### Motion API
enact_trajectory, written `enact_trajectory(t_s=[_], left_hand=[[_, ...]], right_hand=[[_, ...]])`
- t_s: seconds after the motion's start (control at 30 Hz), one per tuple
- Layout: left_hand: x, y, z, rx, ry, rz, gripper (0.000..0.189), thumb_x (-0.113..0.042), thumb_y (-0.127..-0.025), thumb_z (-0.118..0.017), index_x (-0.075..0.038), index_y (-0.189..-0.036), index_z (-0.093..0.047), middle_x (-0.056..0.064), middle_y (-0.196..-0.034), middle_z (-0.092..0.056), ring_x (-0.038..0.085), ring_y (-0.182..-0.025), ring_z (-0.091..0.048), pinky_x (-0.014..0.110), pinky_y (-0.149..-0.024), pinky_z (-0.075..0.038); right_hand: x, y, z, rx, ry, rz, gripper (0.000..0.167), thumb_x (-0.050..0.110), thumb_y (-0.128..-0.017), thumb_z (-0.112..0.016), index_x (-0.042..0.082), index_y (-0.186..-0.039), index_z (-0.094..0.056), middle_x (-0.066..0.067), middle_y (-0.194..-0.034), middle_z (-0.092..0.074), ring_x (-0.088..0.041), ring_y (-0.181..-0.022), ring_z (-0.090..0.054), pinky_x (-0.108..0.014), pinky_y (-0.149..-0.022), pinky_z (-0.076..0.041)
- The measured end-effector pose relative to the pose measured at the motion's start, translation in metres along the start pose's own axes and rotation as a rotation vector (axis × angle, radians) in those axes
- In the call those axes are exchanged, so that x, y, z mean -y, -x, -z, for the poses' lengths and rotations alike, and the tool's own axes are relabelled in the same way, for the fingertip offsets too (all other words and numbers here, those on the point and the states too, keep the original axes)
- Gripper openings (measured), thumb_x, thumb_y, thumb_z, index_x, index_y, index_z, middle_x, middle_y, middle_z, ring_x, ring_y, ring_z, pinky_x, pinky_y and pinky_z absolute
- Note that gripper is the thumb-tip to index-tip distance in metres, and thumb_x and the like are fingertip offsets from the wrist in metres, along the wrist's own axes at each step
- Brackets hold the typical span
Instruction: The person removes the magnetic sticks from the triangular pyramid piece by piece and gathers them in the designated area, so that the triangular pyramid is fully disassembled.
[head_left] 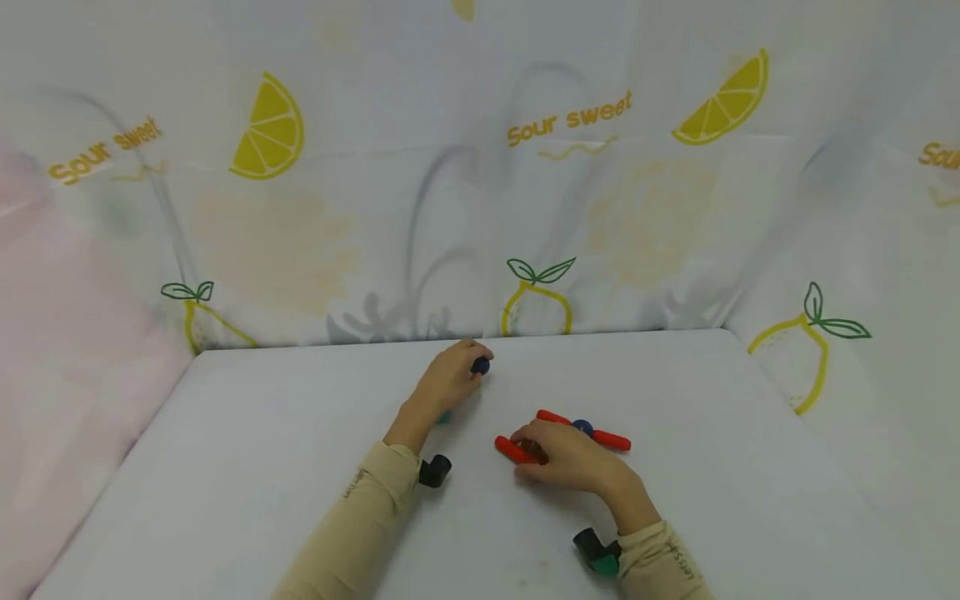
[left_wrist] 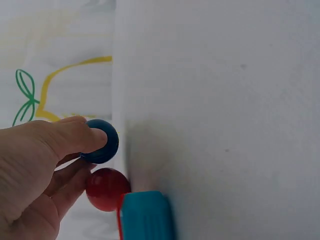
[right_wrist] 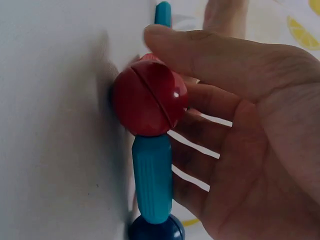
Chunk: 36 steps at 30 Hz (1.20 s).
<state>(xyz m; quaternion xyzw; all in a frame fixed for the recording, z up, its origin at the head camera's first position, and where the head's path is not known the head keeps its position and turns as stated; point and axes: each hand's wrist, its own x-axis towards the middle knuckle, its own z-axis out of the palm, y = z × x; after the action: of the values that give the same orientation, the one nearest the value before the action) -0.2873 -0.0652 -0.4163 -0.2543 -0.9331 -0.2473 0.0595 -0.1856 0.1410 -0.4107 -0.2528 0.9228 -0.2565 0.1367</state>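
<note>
"Your left side?"
"My left hand [head_left: 448, 377] pinches a blue ball [head_left: 481, 366] near the table's [head_left: 225, 433] far edge."
"Farther right?"
"A red rod [head_left: 513, 450] — then my right hand [head_left: 566, 458], curved about a red ball [right_wrist: 150, 102]; I cannot tell whether it grips. Beyond it — two red rods [head_left: 612, 440] flanking another blue ball [head_left: 582, 427]."

The head camera looks forward and down over the desk [head_left: 285, 417], sharing the blue ball [left_wrist: 111, 146] with the left of two wrist views closely facing the hands [head_left: 448, 377].
</note>
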Motion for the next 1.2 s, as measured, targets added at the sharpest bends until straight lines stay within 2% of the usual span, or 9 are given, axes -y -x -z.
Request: enact_trajectory(t_s=[0.2,0.3,0.43,0.53,0.67,0.77,0.93,1.1,1.2], left_hand=[[0.013,-0.003,-0.008,0.05,-0.058,0.006,0.03,0.001,-0.083,-0.067,-0.008,-0.112,-0.066,0.009,-0.114,-0.063,0.027,-0.107,-0.061,0.04,-0.091,-0.049],[0.016,-0.001,-0.011,0.049,-0.066,0.013,0.031,0.001,-0.083,-0.067,-0.009,-0.112,-0.066,0.009,-0.115,-0.063,0.027,-0.109,-0.061,0.04,-0.092,-0.049],[0.015,0.004,-0.01,0.002,-0.079,0.003,0.032,-0.001,-0.082,-0.069,-0.009,-0.113,-0.065,0.008,-0.118,-0.062,0.027,-0.113,-0.059,0.04,-0.095,-0.048],[0.002,0.017,-0.004,-0.014,-0.037,-0.003,0.03,-0.007,-0.085,-0.067,-0.011,-0.115,-0.064,0.005,-0.119,-0.062,0.024,-0.111,-0.059,0.04,-0.092,-0.049],[-0.023,0.049,-0.006,0.092,0.074,-0.034,0.029,-0.015,-0.09,-0.062,-0.012,-0.119,-0.063,0.001,-0.118,-0.063,0.019,-0.11,-0.059,0.037,-0.094,-0.049],[-0.031,0.069,-0.013,0.14,0.068,-0.068,0.033,-0.016,-0.088,-0.065,-0.012,-0.121,-0.062,0.0,-0.114,-0.065,0.017,-0.108,-0.059,0.034,-0.093,-0.049],[-0.033,0.079,-0.02,0.092,0.013,-0.056,0.032,-0.017,-0.083,-0.072,-0.016,-0.114,-0.065,-0.004,-0.103,-0.067,0.013,-0.094,-0.059,0.028,-0.081,-0.051],[-0.026,0.085,-0.018,0.123,0.07,-0.05,0.021,-0.019,-0.083,-0.072,-0.015,-0.103,-0.069,-0.004,-0.094,-0.068,0.01,-0.085,-0.059,0.026,-0.079,-0.051],[-0.022,0.088,-0.013,0.14,0.084,-0.076,0.019,-0.02,-0.084,-0.071,-0.014,-0.102,-0.07,-0.004,-0.092,-0.067,0.009,-0.083,-0.057,0.025,-0.079,-0.049]], right_hand=[[-0.002,0.0,0.001,0.085,-0.011,0.033,0.043,0.023,-0.083,-0.071,0.013,-0.123,-0.059,0.009,-0.086,-0.05,-0.005,-0.075,-0.047,-0.019,-0.065,-0.041],[-0.002,-0.002,-0.003,0.079,-0.019,0.059,0.042,0.024,-0.084,-0.07,0.013,-0.123,-0.059,0.008,-0.085,-0.05,-0.004,-0.075,-0.047,-0.019,-0.064,-0.041],[-0.004,-0.005,-0.007,0.037,-0.021,0.082,0.039,0.027,-0.086,-0.069,0.015,-0.123,-0.06,0.009,-0.088,-0.054,-0.004,-0.078,-0.048,-0.019,-0.069,-0.043],[-0.007,-0.006,-0.009,-0.006,-0.029,0.093,0.037,0.028,-0.086,-0.069,0.017,-0.121,-0.061,0.01,-0.094,-0.059,-0.003,-0.082,-0.051,-0.021,-0.074,-0.046],[-0.012,-0.008,-0.01,-0.076,-0.068,0.087,0.036,0.028,-0.087,-0.068,0.018,-0.12,-0.06,0.009,-0.103,-0.063,-0.004,-0.088,-0.054,-0.024,-0.08,-0.049],[-0.013,-0.01,-0.011,-0.129,-0.098,0.073,0.036,0.028,-0.086,-0.068,0.018,-0.119,-0.06,0.008,-0.109,-0.063,-0.005,-0.091,-0.056,-0.026,-0.083,-0.05],[-0.015,-0.01,-0.012,-0.159,-0.099,0.07,0.036,0.033,-0.086,-0.068,0.018,-0.117,-0.061,0.008,-0.108,-0.063,-0.006,-0.093,-0.056,-0.027,-0.084,-0.05],[-0.018,-0.007,-0.01,-0.163,-0.065,0.045,0.032,0.032,-0.084,-0.071,0.02,-0.112,-0.062,0.012,-0.102,-0.06,-0.006,-0.092,-0.054,-0.031,-0.085,-0.048],[-0.017,-0.007,-0.01,-0.164,-0.043,0.061,0.029,0.029,-0.084,-0.071,0.021,-0.109,-0.061,0.012,-0.099,-0.059,-0.007,-0.09,-0.053,-0.03,-0.083,-0.048]])
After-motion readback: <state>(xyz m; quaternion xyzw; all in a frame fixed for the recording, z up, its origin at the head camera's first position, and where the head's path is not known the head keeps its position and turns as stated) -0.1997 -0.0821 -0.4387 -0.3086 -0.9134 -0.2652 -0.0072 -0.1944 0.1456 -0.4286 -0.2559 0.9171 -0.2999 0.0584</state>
